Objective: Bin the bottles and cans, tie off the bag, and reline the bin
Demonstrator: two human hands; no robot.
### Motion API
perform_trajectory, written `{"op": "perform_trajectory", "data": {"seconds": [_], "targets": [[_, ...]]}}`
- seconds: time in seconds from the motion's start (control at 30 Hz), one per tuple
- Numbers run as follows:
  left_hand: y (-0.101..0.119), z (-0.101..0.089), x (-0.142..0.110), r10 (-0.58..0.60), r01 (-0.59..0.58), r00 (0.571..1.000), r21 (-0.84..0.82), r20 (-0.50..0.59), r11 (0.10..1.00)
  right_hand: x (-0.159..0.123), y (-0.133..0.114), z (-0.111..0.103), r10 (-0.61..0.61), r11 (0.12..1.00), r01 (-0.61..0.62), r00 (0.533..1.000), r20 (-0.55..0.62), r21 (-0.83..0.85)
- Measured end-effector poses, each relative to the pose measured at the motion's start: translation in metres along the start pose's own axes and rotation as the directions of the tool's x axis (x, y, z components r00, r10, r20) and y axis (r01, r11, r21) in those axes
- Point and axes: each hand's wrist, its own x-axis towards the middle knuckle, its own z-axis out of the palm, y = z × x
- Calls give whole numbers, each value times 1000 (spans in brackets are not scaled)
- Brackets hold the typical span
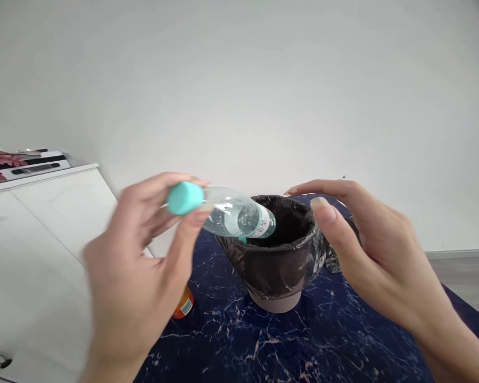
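The person's left hand [131, 266] pinched a clear plastic bottle [231, 213] by its neck, between the thumb and the fingers. The right hand [383, 255] was spread and held nothing, its thumb and forefinger parted near the bin's right side; whether it touched the liner could not be told.

The bottle was smooth, glossy and round, with a ribbed-looking turquoise cap [186, 198] towards the person and a pale label [262, 221] near its base. It tilted away, its base over the mouth of a small round bin [274, 304]. A thin, crinkled black plastic liner [279, 271] folded over the rim and draped down the bin's pale, smooth wall.

An orange container [183, 304], partly hidden by the left hand, stood on the dark blue, marble-veined tabletop [239, 351]. To the left was a flat-fronted white cabinet [35, 255] with reddish leaves [3, 157] on top. Behind rose a plain, pale wall [263, 96].
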Motion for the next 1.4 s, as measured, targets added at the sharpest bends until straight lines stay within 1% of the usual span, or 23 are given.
{"op": "perform_trajectory", "data": {"seconds": [0.03,0.07,0.13,0.2,0.3,0.4,0.43,0.47,0.5,0.53,0.63,0.73,0.8,0.83,0.9,0.97,1.0,1.03,1.1,1.2,1.3,1.33,1.4], "targets": [[6,13,2,-6,5,1000,-70,-1,998,0,0,-1,-1,1000,1,1000,-2,5],[10,27,4,1,6,999,-139,44,990,1,1,-1,-1,1000,1,1000,-3,8],[11,51,9,-8,54,983,-244,186,968,1,2,-3,-1,1000,1,1000,-8,9],[7,68,13,-17,120,943,-289,333,950,1,3,-5,-4,1000,4,1000,-15,15],[-1,82,14,-27,166,873,-244,487,956,2,3,-6,-14,999,15,1000,-16,37],[-4,85,12,-24,134,801,-140,598,981,3,3,-6,-15,999,15,1000,-1,47],[-3,85,12,-26,124,788,-118,615,985,4,3,-6,-14,999,14,1000,5,45],[-3,83,12,-32,119,789,-102,614,988,5,3,-5,-10,999,10,1000,9,43],[-3,81,11,-45,121,801,-87,597,989,6,4,-4,-4,999,4,1000,17,41],[-3,78,11,-65,128,822,-73,565,989,6,4,-4,2,999,-2,1000,22,39],[-10,66,8,-150,172,894,-13,422,985,7,7,-2,17,999,-19,999,35,42],[-31,50,0,-230,213,933,91,278,973,6,9,-1,13,999,-15,999,40,42],[-54,38,-8,-279,240,937,195,211,951,5,9,-1,15,999,-17,999,47,37],[-67,32,-13,-309,257,931,251,193,933,4,9,-1,20,999,-22,998,52,32],[-96,21,-26,-372,282,905,363,206,888,3,10,0,33,999,-34,998,60,15],[-127,12,-41,-427,292,869,435,252,852,3,12,0,44,999,-43,996,73,-17],[-142,7,-49,-452,290,842,459,294,840,3,13,1,51,998,-48,995,88,-36],[-156,4,-57,-469,290,831,484,301,825,3,16,1,64,997,-58,992,112,-57],[-178,-3,-73,-511,288,780,517,361,806,4,22,2,95,992,-78,979,179,-100],[-198,-10,-94,-586,307,689,561,426,769,4,30,4,131,983,-88,951,280,-162],[-207,-15,-111,-655,376,613,566,442,734,3,35,7,157,974,-93,934,320,-206],[-209,-16,-116,-666,396,597,558,447,730,3,35,8,165,972,-99,932,322,-213],[-216,-19,-125,-661,406,594,538,459,739,2,35,9,178,971,-111,928,328,-211]]}}
